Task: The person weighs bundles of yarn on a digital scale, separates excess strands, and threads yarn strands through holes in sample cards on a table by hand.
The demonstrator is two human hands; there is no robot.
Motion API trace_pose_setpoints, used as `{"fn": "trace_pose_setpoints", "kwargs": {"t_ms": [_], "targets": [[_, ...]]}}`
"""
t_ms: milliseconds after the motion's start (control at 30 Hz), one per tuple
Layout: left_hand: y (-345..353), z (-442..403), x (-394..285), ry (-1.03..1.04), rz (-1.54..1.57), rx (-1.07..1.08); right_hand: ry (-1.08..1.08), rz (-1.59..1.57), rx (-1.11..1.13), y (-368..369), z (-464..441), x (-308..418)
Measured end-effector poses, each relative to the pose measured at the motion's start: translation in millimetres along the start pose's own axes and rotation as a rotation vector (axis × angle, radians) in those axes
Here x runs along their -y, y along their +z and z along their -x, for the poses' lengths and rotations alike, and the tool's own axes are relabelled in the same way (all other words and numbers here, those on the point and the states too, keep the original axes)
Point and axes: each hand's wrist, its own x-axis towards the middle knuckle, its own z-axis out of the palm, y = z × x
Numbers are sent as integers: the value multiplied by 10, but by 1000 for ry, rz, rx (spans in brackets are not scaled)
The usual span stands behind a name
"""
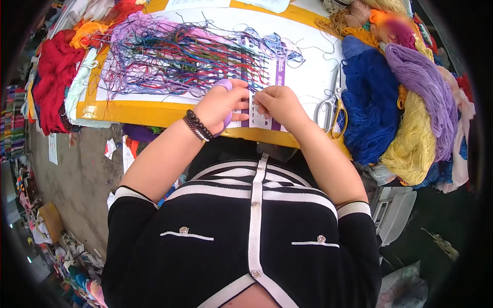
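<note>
A card strip (254,117) with purple bands and a row of holes lies upright before me on the white board. Many coloured threads (179,59) hang from its upper holes and spread to the left. My left hand (221,105) rests at the strip's left side, fingers partly curled, with a skein of light purple yarn (227,121) looped round it. On the other side, my right hand (281,105) pinches close to the strip's holes; what is between its fingertips is too small to make out.
Scissors (338,110) with a yellow and a white handle lie right of my right hand. Blue (370,102), purple (423,92) and yellow yarn hanks (411,141) are piled at the right. Red yarn (57,77) is heaped left. Yellow tape (138,114) edges the board.
</note>
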Motion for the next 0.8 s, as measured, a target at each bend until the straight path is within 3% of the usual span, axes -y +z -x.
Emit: {"fn": "trace_pose_setpoints", "kwargs": {"t_ms": [233,333,367,400,533,600,667,733,800], "targets": [[-108,-247,192,228,-115,-45,57,-119,14,-24,15,64],[-49,-225,181,234,-171,-82,4,-83,5,13,-16,48],[-52,-226,182,232,-171,-84,-61,73,-11,22,-8,73],[-57,-232,179,229,-291,-109,-126,230,-27,27,1,93],[-155,-261,163,254,-518,-90,-118,288,0,29,9,46],[-233,-187,67,357,-668,-118,-154,46,-62,38,-22,-102],[-195,-127,-34,462,-821,-140,-165,32,-77,26,2,-137],[-99,-63,-63,257,32,9,-175,19,-88,21,34,-133],[-26,-65,-41,221,113,36,-94,-32,-69,20,39,-104]]}}
